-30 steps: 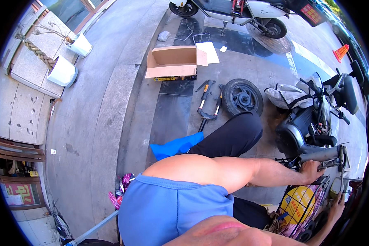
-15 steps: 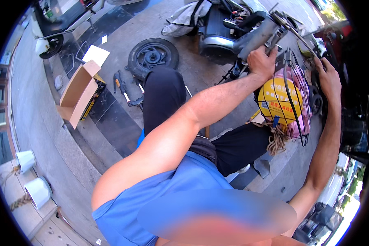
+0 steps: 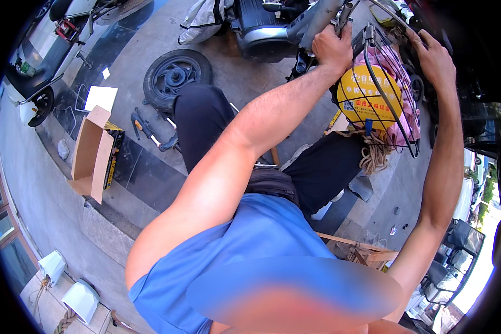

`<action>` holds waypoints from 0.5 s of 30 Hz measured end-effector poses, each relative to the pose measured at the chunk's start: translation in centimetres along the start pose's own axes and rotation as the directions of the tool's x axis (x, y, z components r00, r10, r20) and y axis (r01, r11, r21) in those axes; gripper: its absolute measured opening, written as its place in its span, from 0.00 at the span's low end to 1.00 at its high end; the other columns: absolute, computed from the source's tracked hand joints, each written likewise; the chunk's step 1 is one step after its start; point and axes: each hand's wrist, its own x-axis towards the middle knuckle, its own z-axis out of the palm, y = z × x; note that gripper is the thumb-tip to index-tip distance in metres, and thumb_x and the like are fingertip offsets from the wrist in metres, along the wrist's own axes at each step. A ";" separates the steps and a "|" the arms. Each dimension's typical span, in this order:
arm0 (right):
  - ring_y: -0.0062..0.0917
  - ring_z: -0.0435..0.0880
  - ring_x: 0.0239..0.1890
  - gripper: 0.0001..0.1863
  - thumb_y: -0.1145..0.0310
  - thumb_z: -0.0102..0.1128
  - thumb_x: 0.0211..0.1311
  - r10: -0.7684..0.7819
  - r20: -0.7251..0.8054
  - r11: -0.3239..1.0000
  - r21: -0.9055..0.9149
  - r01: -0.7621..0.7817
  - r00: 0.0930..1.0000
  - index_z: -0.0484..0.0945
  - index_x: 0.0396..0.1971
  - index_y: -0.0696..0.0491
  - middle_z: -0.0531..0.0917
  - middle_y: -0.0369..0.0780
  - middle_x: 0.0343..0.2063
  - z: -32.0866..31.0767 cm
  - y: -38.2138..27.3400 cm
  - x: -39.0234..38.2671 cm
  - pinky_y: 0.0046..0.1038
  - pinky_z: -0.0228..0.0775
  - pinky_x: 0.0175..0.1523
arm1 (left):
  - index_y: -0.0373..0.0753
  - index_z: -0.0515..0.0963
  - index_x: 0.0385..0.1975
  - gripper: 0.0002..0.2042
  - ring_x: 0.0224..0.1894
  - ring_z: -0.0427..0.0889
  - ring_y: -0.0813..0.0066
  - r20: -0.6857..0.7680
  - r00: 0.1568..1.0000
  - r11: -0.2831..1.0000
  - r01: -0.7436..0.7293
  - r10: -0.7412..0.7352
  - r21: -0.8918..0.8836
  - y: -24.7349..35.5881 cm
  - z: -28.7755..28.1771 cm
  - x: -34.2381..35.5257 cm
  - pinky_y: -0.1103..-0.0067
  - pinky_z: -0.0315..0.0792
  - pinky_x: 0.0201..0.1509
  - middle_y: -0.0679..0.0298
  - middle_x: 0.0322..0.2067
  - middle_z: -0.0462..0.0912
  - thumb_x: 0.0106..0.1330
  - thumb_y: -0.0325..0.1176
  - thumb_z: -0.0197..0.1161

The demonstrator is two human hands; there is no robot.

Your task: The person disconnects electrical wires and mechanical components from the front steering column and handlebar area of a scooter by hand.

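Observation:
My left hand (image 3: 333,51) is closed round a metal part at the end of a thick grey tube (image 3: 319,25) on a vehicle with a black body (image 3: 267,47). My right hand (image 3: 434,60) has its fingers bent over the end of a thin metal bar (image 3: 392,15), to the right of the tube. Between my forearms sits a black wire basket (image 3: 413,146). Pink cloth (image 3: 409,106), a round yellow card (image 3: 370,92) and a bundle of rope (image 3: 374,157) are in or against it. My fingertips are partly hidden.
A loose wheel with a black tyre (image 3: 205,64) lies beyond my knee, with hand tools (image 3: 146,127) beside it. An open cardboard box (image 3: 89,147) stands left, near a white sheet (image 3: 101,98). A parked scooter (image 3: 44,55) is far left; white planters (image 3: 81,299) stand lower left.
My view has turned, so the wheel, basket and vehicle sit further left and higher in the picture. Both hands stay at the same metal parts.

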 end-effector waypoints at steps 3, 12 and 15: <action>0.40 0.86 0.56 0.42 0.25 0.38 0.69 0.000 0.104 0.999 0.049 -0.005 0.995 0.75 0.69 0.40 0.87 0.46 0.52 -0.3 0.0 0.2 0.48 0.78 0.59 | 0.31 0.81 0.25 0.31 0.34 0.85 0.37 0.093 0.996 0.999 0.000 0.004 -0.035 -0.3 -0.5 0.3 0.51 0.74 0.40 0.43 0.24 0.84 0.69 0.60 0.62; 0.51 0.84 0.52 0.34 0.30 0.41 0.73 -0.066 0.000 0.996 0.065 0.065 0.998 0.79 0.53 0.44 0.87 0.51 0.44 0.2 0.5 -0.3 0.51 0.76 0.53 | 0.34 0.87 0.38 0.40 0.40 0.85 0.34 0.187 0.972 0.988 0.134 -0.145 0.070 0.7 -0.3 0.7 0.49 0.74 0.46 0.38 0.31 0.85 0.71 0.72 0.45; 0.53 0.85 0.45 0.28 0.40 0.49 0.74 0.008 -0.014 0.995 0.096 -0.006 1.000 0.83 0.41 0.53 0.87 0.53 0.39 -6.1 -6.8 -2.8 0.51 0.76 0.49 | 0.34 0.87 0.37 0.41 0.38 0.84 0.33 0.122 0.980 0.987 0.152 -0.157 0.049 0.5 -0.9 1.1 0.49 0.74 0.44 0.38 0.31 0.85 0.72 0.71 0.43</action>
